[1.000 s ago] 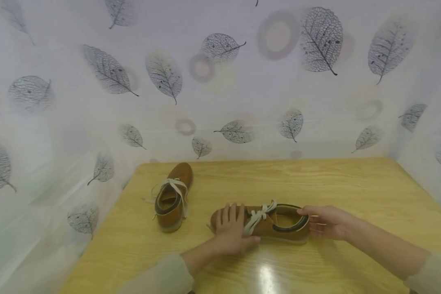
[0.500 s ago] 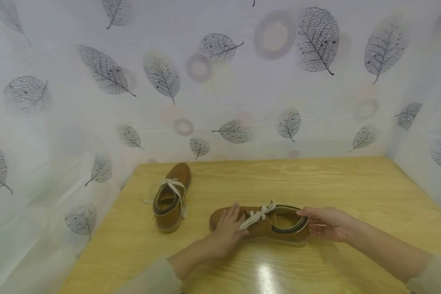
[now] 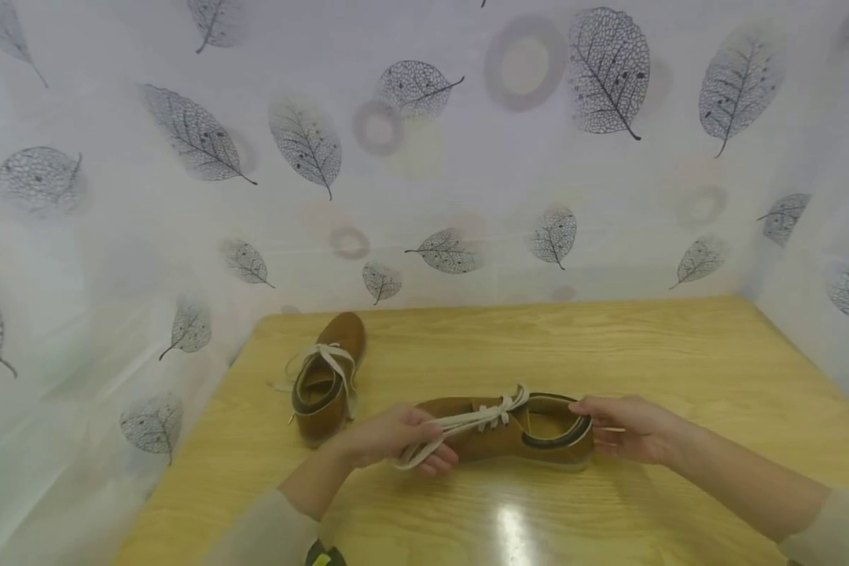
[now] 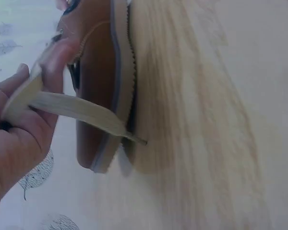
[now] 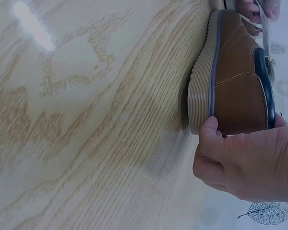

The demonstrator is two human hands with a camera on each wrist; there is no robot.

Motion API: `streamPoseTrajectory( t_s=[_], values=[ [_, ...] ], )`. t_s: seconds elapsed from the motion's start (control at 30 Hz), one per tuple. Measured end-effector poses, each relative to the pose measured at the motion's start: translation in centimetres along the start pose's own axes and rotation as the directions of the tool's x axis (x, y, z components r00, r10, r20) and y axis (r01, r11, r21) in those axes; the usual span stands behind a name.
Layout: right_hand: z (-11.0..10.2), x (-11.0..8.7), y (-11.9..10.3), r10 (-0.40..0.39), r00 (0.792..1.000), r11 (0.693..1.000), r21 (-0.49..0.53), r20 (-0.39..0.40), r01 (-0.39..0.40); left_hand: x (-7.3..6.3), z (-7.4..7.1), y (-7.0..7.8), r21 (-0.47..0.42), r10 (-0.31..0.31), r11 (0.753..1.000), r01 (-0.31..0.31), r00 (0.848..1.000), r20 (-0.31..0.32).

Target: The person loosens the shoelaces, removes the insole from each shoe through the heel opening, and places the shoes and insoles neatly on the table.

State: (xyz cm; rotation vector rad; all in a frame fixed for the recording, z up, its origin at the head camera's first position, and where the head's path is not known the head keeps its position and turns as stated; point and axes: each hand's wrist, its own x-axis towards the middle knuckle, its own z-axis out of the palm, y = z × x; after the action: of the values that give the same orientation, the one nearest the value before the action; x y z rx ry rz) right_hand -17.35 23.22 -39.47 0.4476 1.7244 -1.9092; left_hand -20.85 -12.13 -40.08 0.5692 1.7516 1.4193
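Observation:
A brown lace-up shoe (image 3: 491,446) lies lengthwise on the table, its toe to the left and its dark-lined opening to the right. My left hand (image 3: 399,436) pinches the pale shoelace (image 3: 477,418) and holds it drawn out over the toe. In the left wrist view a flat end of the lace (image 4: 81,109) hangs from the fingers across the shoe's side. At the heel, my right hand (image 3: 633,428) grips the back of the shoe. The right wrist view shows the right hand (image 5: 249,160) against the heel, beside the ribbed sole (image 5: 201,91).
A second brown shoe (image 3: 347,334) with a tied pale lace stands at the left of the wooden table (image 3: 644,346), toe pointing away. A white leaf-patterned curtain (image 3: 431,181) closes off the back and sides.
My left hand has lifted from the shoe's toe area, shifted slightly left and taken hold of the lace, which is now stretched leftward. The right hand keeps its place at the heel.

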Motion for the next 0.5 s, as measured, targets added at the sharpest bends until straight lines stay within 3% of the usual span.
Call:
streamPoseTrajectory(
  t_s=[0.07,0.23,0.5],
  values=[
    [0.0,0.0,0.0,0.001,1.0,1.0,-0.001,-0.002,-0.001,-0.2,-0.1,-0.4,-0.071,-0.035,0.997,0.036,0.999,0.027],
    [0.0,0.0,0.1,0.002,1.0,1.0,-0.007,0.002,-0.002,-0.6,-0.5,-1.4,-0.144,-0.078,0.986,0.087,0.995,0.062],
    [-0.1,0.0,0.1,-0.001,1.0,1.0,-0.013,0.029,0.001,-1.9,-1.6,-2.6,-0.175,-0.083,0.98,0.1,0.992,0.1]
  ],
)
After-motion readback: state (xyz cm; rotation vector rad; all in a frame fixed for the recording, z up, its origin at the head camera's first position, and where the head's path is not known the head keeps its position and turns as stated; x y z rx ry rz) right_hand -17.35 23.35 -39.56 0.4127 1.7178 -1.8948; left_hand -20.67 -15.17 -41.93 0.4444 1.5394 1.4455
